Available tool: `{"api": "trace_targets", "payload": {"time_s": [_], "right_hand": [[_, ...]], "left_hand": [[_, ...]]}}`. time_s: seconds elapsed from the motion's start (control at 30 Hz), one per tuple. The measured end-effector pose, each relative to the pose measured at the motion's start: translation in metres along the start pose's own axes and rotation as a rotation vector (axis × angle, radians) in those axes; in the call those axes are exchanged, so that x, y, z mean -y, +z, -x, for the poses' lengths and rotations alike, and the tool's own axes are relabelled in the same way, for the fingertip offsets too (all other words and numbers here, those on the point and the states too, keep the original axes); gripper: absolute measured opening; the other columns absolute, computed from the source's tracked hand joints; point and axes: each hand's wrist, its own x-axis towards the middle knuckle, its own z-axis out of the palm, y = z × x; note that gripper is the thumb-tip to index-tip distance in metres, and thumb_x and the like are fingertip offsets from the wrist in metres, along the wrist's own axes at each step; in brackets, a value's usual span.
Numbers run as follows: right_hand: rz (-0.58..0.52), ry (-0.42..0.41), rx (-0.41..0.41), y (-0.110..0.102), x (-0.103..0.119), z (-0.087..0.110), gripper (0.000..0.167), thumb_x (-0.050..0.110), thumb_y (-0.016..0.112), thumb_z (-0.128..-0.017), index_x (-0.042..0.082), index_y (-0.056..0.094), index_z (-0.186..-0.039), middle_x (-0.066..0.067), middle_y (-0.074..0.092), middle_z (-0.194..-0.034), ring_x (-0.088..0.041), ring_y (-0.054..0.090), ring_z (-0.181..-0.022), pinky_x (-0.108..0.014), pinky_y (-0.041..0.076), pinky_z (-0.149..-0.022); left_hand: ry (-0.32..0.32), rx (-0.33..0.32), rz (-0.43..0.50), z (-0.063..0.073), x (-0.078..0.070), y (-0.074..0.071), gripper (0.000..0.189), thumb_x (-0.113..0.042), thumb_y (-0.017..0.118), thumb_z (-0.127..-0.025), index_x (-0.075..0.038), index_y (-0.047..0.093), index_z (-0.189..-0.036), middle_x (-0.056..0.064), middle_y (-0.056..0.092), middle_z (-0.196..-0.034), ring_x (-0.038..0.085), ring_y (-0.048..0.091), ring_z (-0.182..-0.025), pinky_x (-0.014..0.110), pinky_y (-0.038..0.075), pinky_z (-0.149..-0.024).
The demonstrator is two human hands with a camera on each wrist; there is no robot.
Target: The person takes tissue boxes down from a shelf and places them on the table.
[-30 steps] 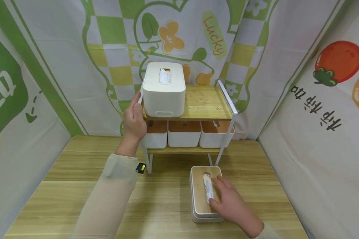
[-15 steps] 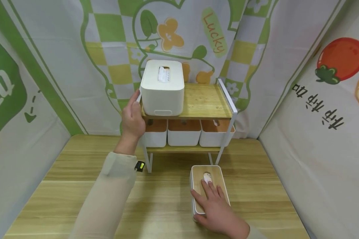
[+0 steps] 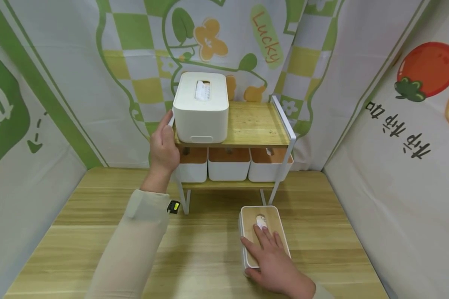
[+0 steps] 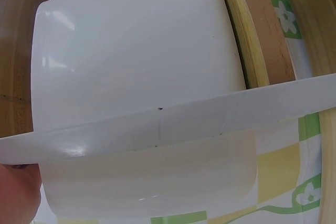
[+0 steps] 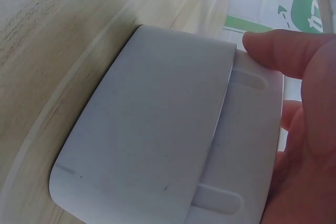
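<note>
Your right grip is uncurled, fingers spread over the wooden lid of the low box, which stands on the surface in front of the rack, near its right leg. Your left grip is against the rack's left side; fingers partly behind the frame, so can't tell if they're curled.

Printed cloth bounds you at back and both sides. You've got room on the surface left of the rack, and between your left sleeve and the low box. Up top, free board runs from the tall box to the right rail; that box sits at the left end, close to the front edge. Three bins fill the lower shelf, backs hidden under the board. Lid slot is mostly under your fingers; some white paper shows. Left wrist view: bar crosses a white container, can't tell which.
</note>
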Motion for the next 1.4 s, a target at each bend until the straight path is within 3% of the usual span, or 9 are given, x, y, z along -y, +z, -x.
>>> {"api": "trace_targets", "payload": {"time_s": [0.17,0.33,0.53,0.77,0.9,1.0,1.13,1.27,1.4], "right_hand": [[-0.018,0.025,0.013,-0.003,-0.003,0.003,0.076,0.043,0.077,-0.082,0.019,0.05,-0.148,-0.028,0.032,-0.153,-0.051,0.03,-0.138,-0.068,0.02,-0.108],[-0.014,0.067,0.021,-0.007,-0.008,0.006,0.075,0.041,0.079,-0.08,0.019,0.052,-0.146,-0.027,0.032,-0.153,-0.051,0.03,-0.137,-0.068,0.02,-0.108],[0.005,0.118,0.017,-0.009,-0.018,0.008,0.074,0.041,0.08,-0.079,0.019,0.053,-0.145,-0.027,0.033,-0.153,-0.05,0.031,-0.137,-0.068,0.019,-0.109],[-0.005,0.17,-0.001,-0.012,-0.03,0.01,0.073,0.038,0.08,-0.078,0.018,0.055,-0.143,-0.027,0.034,-0.152,-0.051,0.032,-0.137,-0.069,0.019,-0.108],[0.0,0.183,0.009,-0.014,-0.033,0.012,0.073,0.037,0.08,-0.078,0.018,0.054,-0.144,-0.028,0.034,-0.153,-0.051,0.031,-0.137,-0.069,0.019,-0.108],[-0.002,0.198,0.012,-0.016,-0.034,0.014,0.074,0.036,0.081,-0.077,0.017,0.054,-0.144,-0.028,0.033,-0.153,-0.051,0.031,-0.137,-0.069,0.018,-0.108],[-0.011,0.223,0.014,-0.02,-0.036,0.017,0.074,0.034,0.082,-0.077,0.016,0.054,-0.143,-0.029,0.033,-0.153,-0.052,0.03,-0.137,-0.069,0.017,-0.108],[0.017,0.247,0.006,-0.023,-0.042,0.022,0.073,0.032,0.081,-0.076,0.013,0.054,-0.142,-0.031,0.034,-0.151,-0.053,0.033,-0.135,-0.072,0.02,-0.105],[0.05,0.276,-0.003,-0.026,-0.051,0.025,0.071,0.029,0.08,-0.075,0.011,0.055,-0.14,-0.032,0.036,-0.15,-0.054,0.035,-0.133,-0.074,0.022,-0.103]], "left_hand": [[-0.02,0.012,-0.012,0.0,-0.001,-0.001,0.062,-0.032,0.022,-0.099,-0.007,0.041,-0.152,0.002,0.032,-0.053,0.01,0.024,-0.044,0.029,0.023,-0.041],[-0.015,0.02,-0.013,0.0,0.0,-0.001,0.062,-0.033,0.022,-0.1,-0.007,0.04,-0.152,0.004,0.032,-0.053,0.012,0.024,-0.044,0.031,0.031,-0.054],[-0.014,0.017,-0.015,0.0,0.0,-0.001,0.062,-0.034,0.022,-0.099,-0.008,0.04,-0.153,0.004,0.032,-0.053,0.011,0.024,-0.044,0.033,0.027,-0.046],[-0.013,0.019,-0.003,0.0,-0.001,0.0,0.062,-0.034,0.022,-0.1,-0.007,0.04,-0.153,0.005,0.033,-0.054,0.014,0.025,-0.046,0.031,0.034,-0.062],[-0.018,0.02,-0.01,0.0,-0.001,0.0,0.062,-0.034,0.023,-0.099,-0.007,0.04,-0.153,0.005,0.033,-0.054,0.015,0.025,-0.045,0.032,0.034,-0.059],[-0.019,0.025,-0.01,0.0,-0.001,-0.001,0.062,-0.035,0.023,-0.1,-0.007,0.04,-0.153,0.005,0.033,-0.054,0.017,0.029,-0.05,0.03,0.043,-0.074],[-0.016,0.034,-0.006,0.0,-0.001,-0.001,0.063,-0.035,0.023,-0.1,-0.005,0.038,-0.153,0.006,0.035,-0.055,0.021,0.033,-0.058,0.033,0.035,-0.101],[-0.011,0.031,0.004,0.0,0.0,-0.001,0.062,-0.034,0.022,-0.1,-0.005,0.038,-0.153,0.007,0.036,-0.054,0.024,0.032,-0.057,0.032,0.035,-0.1],[-0.004,0.029,0.013,0.0,0.001,-0.001,0.061,-0.033,0.022,-0.101,-0.005,0.039,-0.153,0.009,0.039,-0.055,0.021,0.049,-0.072,0.03,0.034,-0.105]]}}
